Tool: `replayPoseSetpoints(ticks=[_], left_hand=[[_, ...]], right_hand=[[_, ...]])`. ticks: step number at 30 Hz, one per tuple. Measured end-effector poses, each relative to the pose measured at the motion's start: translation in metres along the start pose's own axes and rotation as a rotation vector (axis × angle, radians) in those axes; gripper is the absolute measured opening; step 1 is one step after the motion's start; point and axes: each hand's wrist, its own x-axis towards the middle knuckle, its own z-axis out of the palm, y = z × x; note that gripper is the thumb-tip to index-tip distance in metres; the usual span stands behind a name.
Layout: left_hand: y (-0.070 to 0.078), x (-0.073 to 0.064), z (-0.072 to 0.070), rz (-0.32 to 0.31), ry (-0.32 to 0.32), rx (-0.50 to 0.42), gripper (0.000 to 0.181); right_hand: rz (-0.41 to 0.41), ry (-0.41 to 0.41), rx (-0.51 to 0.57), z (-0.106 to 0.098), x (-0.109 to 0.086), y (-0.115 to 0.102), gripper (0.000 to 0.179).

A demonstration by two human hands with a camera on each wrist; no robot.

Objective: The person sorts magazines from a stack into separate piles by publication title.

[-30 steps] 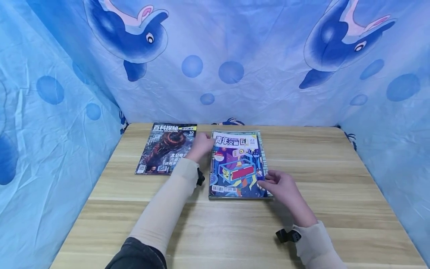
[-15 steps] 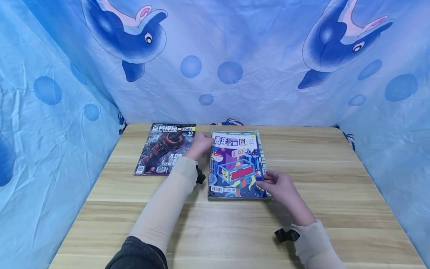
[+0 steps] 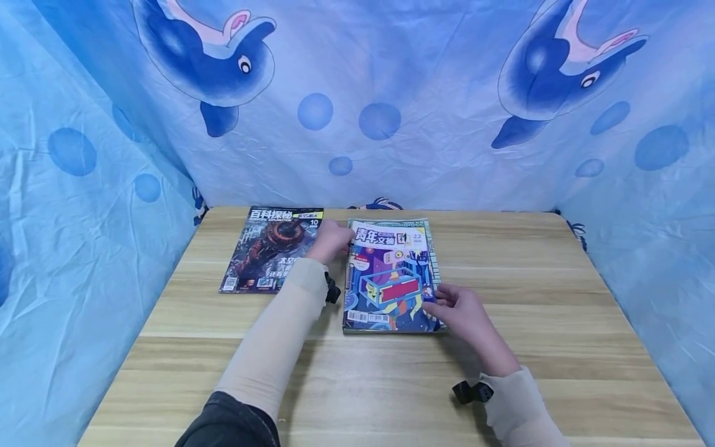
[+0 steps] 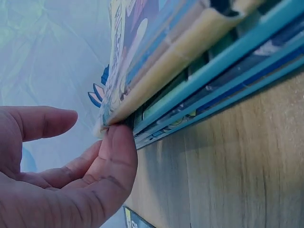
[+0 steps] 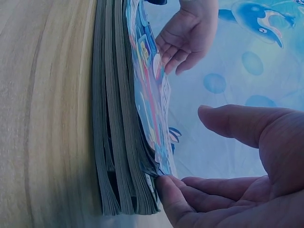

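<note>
A stack of magazines lies on the table, a purple and blue magazine [image 3: 391, 288] on top. Beneath it, a green-patterned magazine [image 3: 433, 259] shows along the top and right edges. At the stack's upper left, my left hand [image 3: 331, 241] touches the top magazine's spine with its fingertips; in the left wrist view its thumb [image 4: 52, 122] stands apart. My right hand [image 3: 465, 310] is at the lower right edge. In the right wrist view, a fingertip [image 5: 166, 186] touches the top magazine's corner, thumb raised away. The lower magazines' page edges [image 5: 118, 118] show there.
A dark magazine [image 3: 268, 251] with a red spiral shape lies left of the stack, partly behind my left hand and forearm. The wooden table [image 3: 536, 267] ends at a blue dolphin-print curtain [image 3: 441, 167] at the back and both sides.
The top magazine has slid slightly toward me and turned a little clockwise on the stack. Both hands stay at its edges. The head view has shifted slightly.
</note>
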Motion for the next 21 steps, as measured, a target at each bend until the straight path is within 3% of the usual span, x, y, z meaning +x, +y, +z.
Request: replayPoseSetpoints(ticks=[6, 11, 21], left_hand=[[-0.0031, 0.0034, 0.0015, -0.027, -0.016, -0.067, 0.028], [-0.0046, 0.0070, 0.0032, -0.051, -0.019, -0.019, 0.031], [-0.0069, 0.0105, 0.0021, -0.030, -0.032, 0.012, 0.025]], right_hand=[[-0.017, -0.002, 0.006, 0.0024, 0.0010, 0.0014, 0.066], [-0.022, -0.017, 0.006, 0.0044, 0.0021, 0.0026, 0.066], [-0.041, -0.031, 0.010, 0.0046, 0.0072, 0.0054, 0.066]])
